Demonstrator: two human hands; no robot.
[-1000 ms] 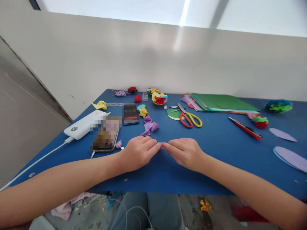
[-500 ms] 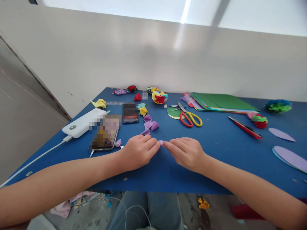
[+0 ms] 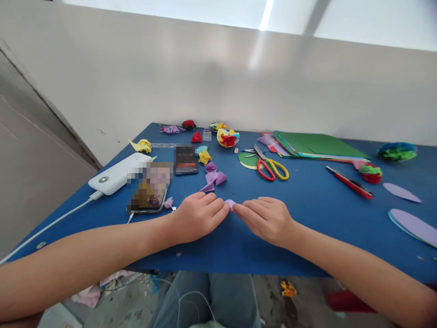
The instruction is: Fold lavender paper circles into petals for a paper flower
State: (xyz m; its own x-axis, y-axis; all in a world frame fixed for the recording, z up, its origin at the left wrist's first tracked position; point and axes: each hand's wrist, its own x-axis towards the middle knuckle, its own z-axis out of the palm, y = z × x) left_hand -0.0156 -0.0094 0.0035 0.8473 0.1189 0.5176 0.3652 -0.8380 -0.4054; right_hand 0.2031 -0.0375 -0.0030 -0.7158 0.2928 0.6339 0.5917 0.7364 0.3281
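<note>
Between my two hands is a small piece of purple paper (image 3: 230,203), pinched at its edges just above the blue table (image 3: 225,255). My left hand (image 3: 201,216) grips its left side, fingers closed. From the other side my right hand (image 3: 264,218) pinches it with thumb and forefinger pressed together. Most of the paper is hidden behind the fingertips. Several folded purple paper petals (image 3: 213,176) lie just beyond my left hand. A yellow paper star-like flower (image 3: 205,157) rests behind them.
Red-and-yellow scissors (image 3: 269,168) lie ahead on a green paper circle (image 3: 246,160). To the left are a phone (image 3: 150,193), a second phone (image 3: 186,159) and a white power bank (image 3: 119,173) with its cable. Stacked coloured paper (image 3: 324,145), a red cutter (image 3: 351,182) and purple paper ovals (image 3: 414,225) sit rightward.
A little more of the purple paper shows between my fingertips. Both hands stay almost in place, and the view has shifted slightly.
</note>
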